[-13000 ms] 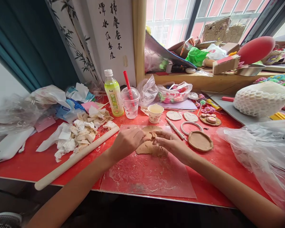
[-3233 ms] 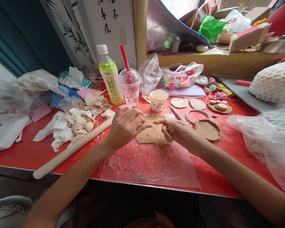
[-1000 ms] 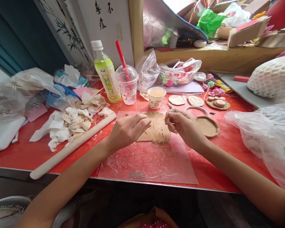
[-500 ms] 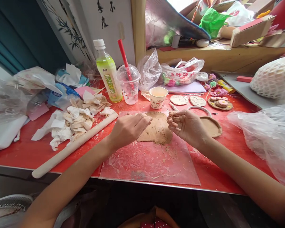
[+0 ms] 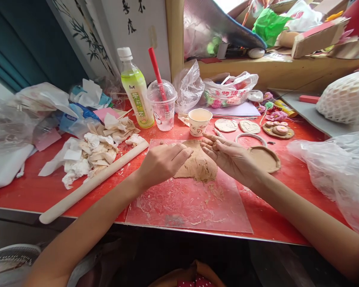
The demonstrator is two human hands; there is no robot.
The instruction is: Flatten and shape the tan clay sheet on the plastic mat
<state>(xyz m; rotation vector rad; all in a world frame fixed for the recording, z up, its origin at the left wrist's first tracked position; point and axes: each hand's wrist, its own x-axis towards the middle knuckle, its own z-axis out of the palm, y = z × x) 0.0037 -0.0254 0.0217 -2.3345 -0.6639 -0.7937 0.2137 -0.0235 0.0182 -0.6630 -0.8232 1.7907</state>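
Observation:
A flattened slab of tan clay (image 5: 194,165) with a ragged front edge lies on a clear plastic sheet (image 5: 185,211). Over its left part is my left hand (image 5: 165,161), fingers pressed together in a pinch; anything between them is hidden. My right hand (image 5: 229,155) hovers at the slab's right side, palm partly up and fingers stretched toward the paper cup (image 5: 200,121). No held object shows in it. Just beyond the right hand sits a shallow clay dish (image 5: 266,159), with a ring (image 5: 251,138) behind it.
A long rolling pin (image 5: 92,183) lies diagonally at left, beside crumpled tissues (image 5: 89,153). Behind stand a drink bottle (image 5: 136,93) and a plastic cup with a red straw (image 5: 162,107). Round clay pieces (image 5: 225,125) lie at back right; a clear plastic bag (image 5: 338,167) covers the right edge.
My right hand has moved left toward the slab, and its fingers have straightened from a curled pinch. My left hand stays nearly in place.

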